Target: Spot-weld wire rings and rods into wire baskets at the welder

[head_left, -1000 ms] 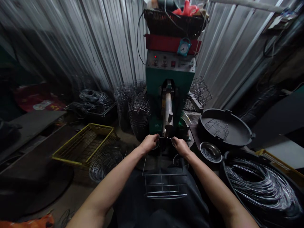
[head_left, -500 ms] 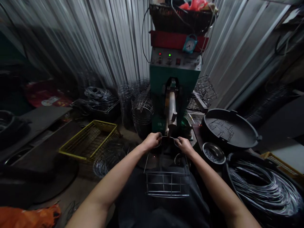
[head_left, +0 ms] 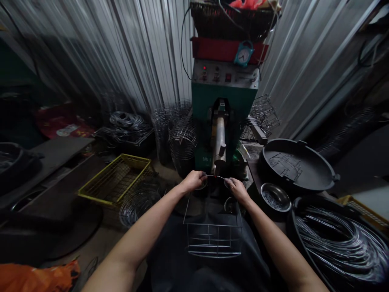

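My left hand [head_left: 194,180] and my right hand [head_left: 238,190] pinch a thin metal wire ring [head_left: 221,177] from either side, fingers closed. The near part of the ring is dark and hard to trace. Its far edge lies right under the tip of the electrode arm [head_left: 219,138] on a green welding machine [head_left: 200,97], and a small red-orange spot glows there. Between my forearms, over my dark apron [head_left: 170,251], a wire rack [head_left: 214,245] of crossed bars is tilted toward me. Whether the ring touches the rack is too dark to tell.
To the right are a metal bowl [head_left: 275,197] of small pieces, a round black pan [head_left: 304,168] with wire parts and a tub of coiled wire [head_left: 343,243]. A yellow basket [head_left: 114,200] and wire coils [head_left: 138,207] lie left. Corrugated metal walls [head_left: 146,52] stand behind.
The green lamp on the machine's panel has gone out, and a glow shows on the wire under the electrode. My hands keep nearly the same place, still pinching the ring.
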Demonstrator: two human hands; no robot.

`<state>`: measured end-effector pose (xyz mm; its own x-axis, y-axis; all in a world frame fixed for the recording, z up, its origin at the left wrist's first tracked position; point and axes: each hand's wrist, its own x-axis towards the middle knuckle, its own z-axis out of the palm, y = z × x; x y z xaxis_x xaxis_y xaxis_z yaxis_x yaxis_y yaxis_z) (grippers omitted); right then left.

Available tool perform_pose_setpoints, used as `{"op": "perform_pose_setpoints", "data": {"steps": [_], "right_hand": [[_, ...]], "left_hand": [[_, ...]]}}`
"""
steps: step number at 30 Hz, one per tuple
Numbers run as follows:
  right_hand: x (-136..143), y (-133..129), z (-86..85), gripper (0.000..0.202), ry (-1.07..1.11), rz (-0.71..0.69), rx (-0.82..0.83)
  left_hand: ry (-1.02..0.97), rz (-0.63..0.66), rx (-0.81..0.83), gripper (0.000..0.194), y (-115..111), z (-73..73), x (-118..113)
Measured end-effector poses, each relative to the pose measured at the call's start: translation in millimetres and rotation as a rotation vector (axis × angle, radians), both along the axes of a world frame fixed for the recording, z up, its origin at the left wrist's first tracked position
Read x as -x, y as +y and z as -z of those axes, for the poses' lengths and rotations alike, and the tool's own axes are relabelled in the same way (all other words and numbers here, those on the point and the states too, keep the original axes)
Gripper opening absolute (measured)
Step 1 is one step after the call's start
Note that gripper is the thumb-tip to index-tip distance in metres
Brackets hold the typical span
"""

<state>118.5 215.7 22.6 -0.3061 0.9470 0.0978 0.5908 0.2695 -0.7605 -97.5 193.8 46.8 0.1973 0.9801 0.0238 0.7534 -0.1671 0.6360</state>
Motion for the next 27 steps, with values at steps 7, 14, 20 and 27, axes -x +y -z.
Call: {"op": "perform_pose_setpoints", "data": {"steps": [7, 14, 20, 27], "right_hand": [[5.8, -13.0, 3.5, 0.036, -0.005, 0.006, -0.035], [3.8, -55.0, -10.3, 0.036, 0.038, -0.040, -0.174], [-7.2, -94.8, -10.5, 0.023, 0.139, -0.222, -0.433], [-13.5, -92.0, -8.9, 0.027, 0.178, 0.042, -0.492]], "left_hand": [[-0.029, 0.009, 0.002, 0.027, -11.3, -1.0, 4.9], [-0.188, 0.061, -0.137, 0.032, -57.7, -4.4, 14.4], [-0.219, 0.055, -0.297, 0.037, -117.1, -14.4, 17.4], [-0.828, -0.570, -0.188, 0.053, -159.6, 34.2, 39.9]]}}
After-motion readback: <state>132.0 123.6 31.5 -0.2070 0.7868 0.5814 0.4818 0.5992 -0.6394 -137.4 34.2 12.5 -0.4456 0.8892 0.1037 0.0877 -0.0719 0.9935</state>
